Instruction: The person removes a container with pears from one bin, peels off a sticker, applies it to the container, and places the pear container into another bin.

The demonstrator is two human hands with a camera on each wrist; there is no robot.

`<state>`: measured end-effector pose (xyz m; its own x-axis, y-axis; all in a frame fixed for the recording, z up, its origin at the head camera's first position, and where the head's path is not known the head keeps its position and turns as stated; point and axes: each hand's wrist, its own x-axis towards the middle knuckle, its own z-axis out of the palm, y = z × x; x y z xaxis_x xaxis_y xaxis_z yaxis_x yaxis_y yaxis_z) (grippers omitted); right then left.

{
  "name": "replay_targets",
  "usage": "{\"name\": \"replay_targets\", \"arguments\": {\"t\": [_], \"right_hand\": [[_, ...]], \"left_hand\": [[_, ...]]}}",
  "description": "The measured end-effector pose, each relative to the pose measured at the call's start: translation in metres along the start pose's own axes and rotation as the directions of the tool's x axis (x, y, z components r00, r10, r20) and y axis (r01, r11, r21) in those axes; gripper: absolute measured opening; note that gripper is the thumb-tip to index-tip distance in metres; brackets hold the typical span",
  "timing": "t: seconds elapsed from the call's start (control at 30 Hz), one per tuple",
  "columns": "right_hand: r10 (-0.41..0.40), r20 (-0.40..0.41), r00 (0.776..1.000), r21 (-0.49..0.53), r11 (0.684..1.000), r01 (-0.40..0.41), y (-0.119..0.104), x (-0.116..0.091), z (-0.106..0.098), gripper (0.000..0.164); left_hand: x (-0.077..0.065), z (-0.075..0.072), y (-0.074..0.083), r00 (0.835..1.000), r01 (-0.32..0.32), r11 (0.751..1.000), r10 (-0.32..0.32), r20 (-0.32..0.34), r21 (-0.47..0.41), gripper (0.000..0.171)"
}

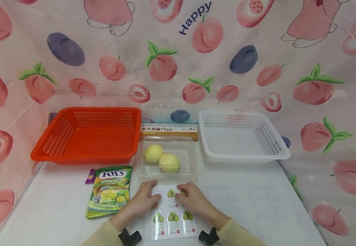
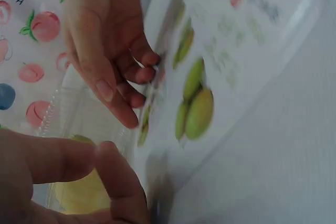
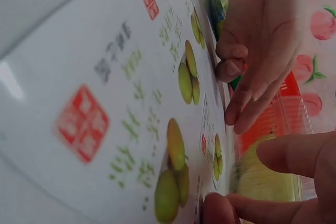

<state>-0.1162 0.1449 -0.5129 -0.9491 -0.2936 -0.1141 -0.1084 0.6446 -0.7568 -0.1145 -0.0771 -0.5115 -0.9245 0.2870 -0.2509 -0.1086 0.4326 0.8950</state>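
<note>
"Where's the label sheet (image 1: 172, 210)?"

"On the tabletop (image 1: 242, 198), between the left hand (image 1: 142, 200) and right hand (image 1: 195, 199), nearer than the clear box (image 1: 187, 159). Both hands have thumb and forefinger spread; the right thumb seems to touch it."

"How will it handle?"

"Probably light, bendy, slick and easily creased. Pinch an outer edge gently."

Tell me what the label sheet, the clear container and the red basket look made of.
Label sheet: probably coated paper or film, glossy; light glares off its printed face.
Clear container: likely thin plastic, shiny; the yellow fruits show through it.
Red basket: seemingly moulded plastic, smooth, slightly glossy, with slots through its walls.
</note>
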Motion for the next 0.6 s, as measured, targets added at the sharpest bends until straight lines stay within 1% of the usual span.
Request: {"name": "replay_targets", "arguments": {"t": [0.07, 0.13, 0.2, 0.3, 0.37, 0.43, 0.6], "right_hand": [[-0.012, -0.005, 1.0, -0.028, 1.0, 0.012, -0.0019, -0.0002, 0.0009, 0.042], [-0.019, -0.009, 1.0, -0.046, 0.999, 0.018, -0.0048, -0.0012, 0.0015, 0.041], [-0.014, -0.013, 1.0, -0.059, 0.998, 0.013, -0.0075, -0.0025, 0.0023, 0.04], [-0.01, -0.023, 1.0, -0.09, 0.996, 0.008, -0.0089, -0.0043, 0.004, 0.043], [-0.005, -0.024, 1.0, -0.101, 0.995, 0.002, -0.0088, -0.0049, 0.0051, 0.046], [-0.004, -0.021, 1.0, -0.1, 0.995, 0.002, -0.0082, -0.0055, 0.0062, 0.047], [0.001, -0.01, 1.0, -0.077, 0.997, -0.002, -0.0071, -0.0057, 0.0074, 0.043]], "left_hand": [[0.0019, 0.0012, -0.0013, 0.999, -0.033, 0.993, 0.035, -0.022, 0.11, 0.058], [0.0038, 0.0022, -0.0031, 0.997, -0.062, 0.98, 0.071, -0.043, 0.189, 0.056], [0.0052, 0.003, -0.0039, 0.991, -0.096, 0.963, 0.115, -0.064, 0.252, 0.055], [0.0066, 0.0048, -0.0041, 0.984, -0.126, 0.936, 0.161, -0.079, 0.33, 0.056], [0.0067, 0.0061, -0.0034, 0.98, -0.14, 0.919, 0.183, -0.082, 0.367, 0.057], [0.0067, 0.0076, -0.0033, 0.98, -0.135, 0.909, 0.181, -0.082, 0.394, 0.057], [0.0081, 0.0091, -0.0039, 0.981, -0.124, 0.902, 0.174, -0.087, 0.413, 0.053]]}}
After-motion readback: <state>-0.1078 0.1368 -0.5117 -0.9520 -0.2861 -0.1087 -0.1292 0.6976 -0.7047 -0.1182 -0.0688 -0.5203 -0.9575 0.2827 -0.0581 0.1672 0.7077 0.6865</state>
